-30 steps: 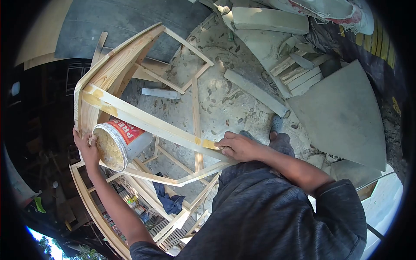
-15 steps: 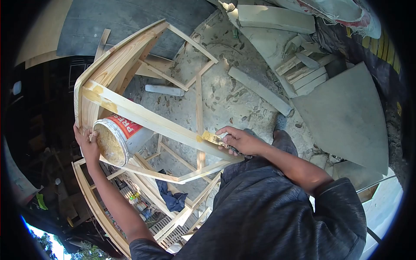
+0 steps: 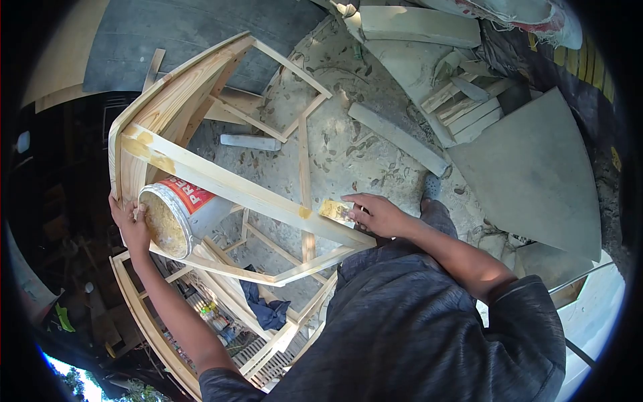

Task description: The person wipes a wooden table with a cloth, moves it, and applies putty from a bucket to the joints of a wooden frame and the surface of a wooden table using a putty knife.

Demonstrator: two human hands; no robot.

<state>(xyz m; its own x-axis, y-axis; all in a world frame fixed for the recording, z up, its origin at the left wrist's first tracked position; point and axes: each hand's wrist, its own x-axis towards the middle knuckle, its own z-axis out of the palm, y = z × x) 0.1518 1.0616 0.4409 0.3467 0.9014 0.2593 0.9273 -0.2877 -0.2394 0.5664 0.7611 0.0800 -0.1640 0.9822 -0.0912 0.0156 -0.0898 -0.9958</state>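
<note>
My right hand point(image 3: 376, 214) grips a putty knife whose blade point(image 3: 336, 210) is coated in yellowish filler. The blade is just off the pale wooden rail point(image 3: 234, 181), beside a small filler patch point(image 3: 305, 212) on it. More filler point(image 3: 149, 151) is smeared over the rail's left end. At left, my left hand point(image 3: 134, 224) has its fingers closed at the rim of a tilted white bucket point(image 3: 213, 213) with a red label. Yellow filler point(image 3: 163, 224) coats the inside of the bucket. The bucket sits within the wooden frame, between its rails.
The curved wooden panel point(image 3: 181, 100) forms the frame's far end. A second wooden frame point(image 3: 144, 315) stands at lower left, with dark cloth point(image 3: 266, 308) on it. Planks point(image 3: 402, 141) lie on the leaf-strewn floor, and a large grey board point(image 3: 536, 181) is at right.
My right hand has drawn the putty knife off the rail, slightly up and right, exposing a filler patch there. My left hand still holds the bucket. The view has shifted slightly.
</note>
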